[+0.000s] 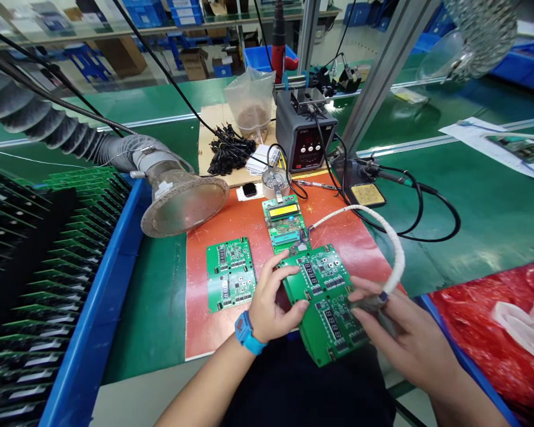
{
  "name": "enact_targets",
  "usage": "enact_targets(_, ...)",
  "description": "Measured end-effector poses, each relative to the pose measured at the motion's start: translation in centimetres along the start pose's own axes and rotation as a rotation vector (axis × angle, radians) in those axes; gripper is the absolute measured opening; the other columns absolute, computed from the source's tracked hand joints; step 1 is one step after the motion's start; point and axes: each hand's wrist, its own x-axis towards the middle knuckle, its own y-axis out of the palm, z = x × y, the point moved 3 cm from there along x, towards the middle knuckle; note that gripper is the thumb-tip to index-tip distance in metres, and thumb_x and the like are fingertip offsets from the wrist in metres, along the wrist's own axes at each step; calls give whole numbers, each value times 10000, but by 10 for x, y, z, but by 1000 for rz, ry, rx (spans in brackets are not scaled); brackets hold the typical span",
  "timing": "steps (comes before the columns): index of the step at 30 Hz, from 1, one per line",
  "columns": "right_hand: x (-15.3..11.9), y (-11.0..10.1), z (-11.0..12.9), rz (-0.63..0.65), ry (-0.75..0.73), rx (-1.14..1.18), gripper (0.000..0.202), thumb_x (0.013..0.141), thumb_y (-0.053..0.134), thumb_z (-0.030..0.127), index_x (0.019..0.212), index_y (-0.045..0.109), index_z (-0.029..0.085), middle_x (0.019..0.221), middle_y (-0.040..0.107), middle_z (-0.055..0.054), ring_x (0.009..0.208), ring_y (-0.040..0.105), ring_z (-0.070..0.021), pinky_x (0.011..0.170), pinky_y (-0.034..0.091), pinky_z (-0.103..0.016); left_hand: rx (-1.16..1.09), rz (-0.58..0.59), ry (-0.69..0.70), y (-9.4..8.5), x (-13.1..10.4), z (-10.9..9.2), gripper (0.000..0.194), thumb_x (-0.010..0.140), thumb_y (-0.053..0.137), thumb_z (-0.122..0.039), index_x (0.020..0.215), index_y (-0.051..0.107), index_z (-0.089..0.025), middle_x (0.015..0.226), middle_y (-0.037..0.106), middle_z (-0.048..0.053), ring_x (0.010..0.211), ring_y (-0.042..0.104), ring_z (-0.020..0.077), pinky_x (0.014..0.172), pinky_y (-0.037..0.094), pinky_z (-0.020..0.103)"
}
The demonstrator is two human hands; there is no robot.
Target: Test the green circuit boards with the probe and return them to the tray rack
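Observation:
My left hand (pixel 269 302), with a blue watch on its wrist, grips the left edge of a green circuit board (pixel 311 326), thumb on top. The board is tilted over the front edge of the mat and carries two dark digit displays. My right hand (pixel 409 338) pinches a grey connector (pixel 369 303) at the end of a white sleeved cable (pixel 399 255), against the board's right side. Whether its pins touch the board is hidden. The cable runs to a green board with a yellow-lit screen (pixel 283 212). Another circuit board (pixel 231 276) lies flat on the left.
A blue bin (pixel 89 314) packed with upright boards stands left. Above the red mat (pixel 196 332) hangs a fume extractor hood (pixel 184 204). Behind are a soldering station (pixel 305 130) and a black cable bundle (pixel 229 151). A soldering iron (pixel 391 176) rests right, above a red plastic-lined bin (pixel 493 332).

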Motion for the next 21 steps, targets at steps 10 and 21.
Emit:
enact_targets(10, -3, 0, -1, 24, 19, -9, 298, 889, 560, 205, 1183, 535, 250, 939, 672, -11, 826, 656, -120, 809, 551, -193, -26, -22, -7, 0, 1, 0, 422, 867, 557, -485, 1195, 556, -219, 1339, 466, 152, 1242, 486, 296, 976, 447, 478)
enact_targets(21, -5, 3, -3, 9, 38, -23, 310, 903, 545, 232, 1212, 526, 232, 934, 680, -32, 807, 665, -140, 792, 576, -235, -39, 60, -328, -16, 21, -16, 301, 840, 644, -280, 1121, 550, -227, 1222, 586, 87, 1170, 556, 213, 996, 456, 403)
